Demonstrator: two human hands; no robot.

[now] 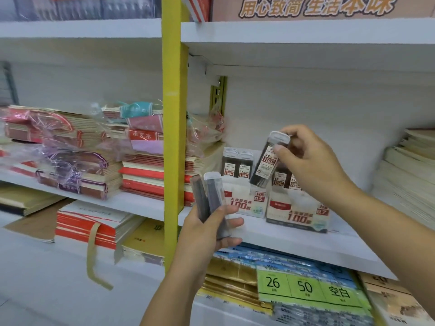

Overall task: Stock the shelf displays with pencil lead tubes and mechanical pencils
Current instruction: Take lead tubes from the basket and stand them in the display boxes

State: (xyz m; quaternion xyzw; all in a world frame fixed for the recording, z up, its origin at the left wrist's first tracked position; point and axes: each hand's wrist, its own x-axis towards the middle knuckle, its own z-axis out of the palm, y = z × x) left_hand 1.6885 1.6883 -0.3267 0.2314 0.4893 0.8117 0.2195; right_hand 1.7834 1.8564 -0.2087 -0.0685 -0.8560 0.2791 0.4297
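Observation:
Two white display boxes stand on the middle shelf (pixel 294 245): the 0.5 box (pixel 244 203) on the left and the 0.7 box (pixel 299 215) on the right, each with several lead tubes (pixel 237 164) standing in it. My right hand (pixel 313 161) pinches one lead tube (pixel 268 158) by its white cap, tilted, just above the gap between the boxes. My left hand (pixel 207 234) grips two more dark tubes (pixel 211 198) upright, in front of the shelf edge left of the 0.5 box.
A yellow upright post (pixel 173 137) divides the shelving. Left of it lie stacks of wrapped notebooks (pixel 77 158). Paper stacks (pixel 409 175) fill the right end of the shelf. Below sit blue and gold packs and a green price sign (pixel 306 287).

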